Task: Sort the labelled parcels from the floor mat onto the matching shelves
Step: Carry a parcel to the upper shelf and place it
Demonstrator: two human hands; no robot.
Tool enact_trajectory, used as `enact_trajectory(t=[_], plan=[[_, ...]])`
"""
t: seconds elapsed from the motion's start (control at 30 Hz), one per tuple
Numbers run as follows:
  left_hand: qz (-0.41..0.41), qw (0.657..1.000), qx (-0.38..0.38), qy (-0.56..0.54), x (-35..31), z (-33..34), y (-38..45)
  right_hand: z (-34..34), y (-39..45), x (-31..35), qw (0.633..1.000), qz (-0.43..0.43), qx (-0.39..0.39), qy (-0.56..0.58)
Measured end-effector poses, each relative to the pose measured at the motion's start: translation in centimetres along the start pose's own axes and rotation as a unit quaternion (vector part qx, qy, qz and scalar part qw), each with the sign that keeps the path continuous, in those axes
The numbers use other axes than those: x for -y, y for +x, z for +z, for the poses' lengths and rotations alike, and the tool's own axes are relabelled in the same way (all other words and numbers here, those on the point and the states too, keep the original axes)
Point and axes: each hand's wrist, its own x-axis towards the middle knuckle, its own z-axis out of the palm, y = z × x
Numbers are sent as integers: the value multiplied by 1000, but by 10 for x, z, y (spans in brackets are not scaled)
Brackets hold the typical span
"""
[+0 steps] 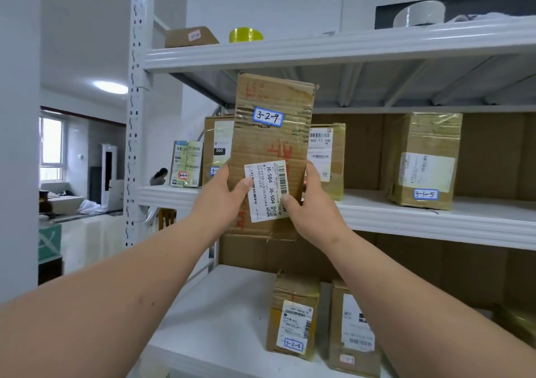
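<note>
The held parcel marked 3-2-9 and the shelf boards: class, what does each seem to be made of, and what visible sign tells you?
The parcel marked 3-2-9, held by the left hand and right hand, looks like brown cardboard: matte, creased, with glossy clear tape and paper labels. The shelf boards look like white painted metal, judging by the smooth sheen and rolled front lip, though that stays uncertain.

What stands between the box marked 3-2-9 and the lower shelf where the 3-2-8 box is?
Nothing visible blocks it. The 3-2-9 box, held by the left hand and right hand, is above the lower shelf, which is bare left of the 3-2-8 box.
</note>
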Motion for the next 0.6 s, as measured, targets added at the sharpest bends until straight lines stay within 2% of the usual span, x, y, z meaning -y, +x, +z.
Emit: enact_trajectory(t=[0.27,0.47,0.6], plan=[[12,998,14,-52,10,1,36,7,20,11,999,17,-38,-13],[46,994,8,-98,10,-2,56,7,28,22,996,-5,-80,-25],[63,994,16,-87,10,0,66,5,33,25,994,1,-98,-47]])
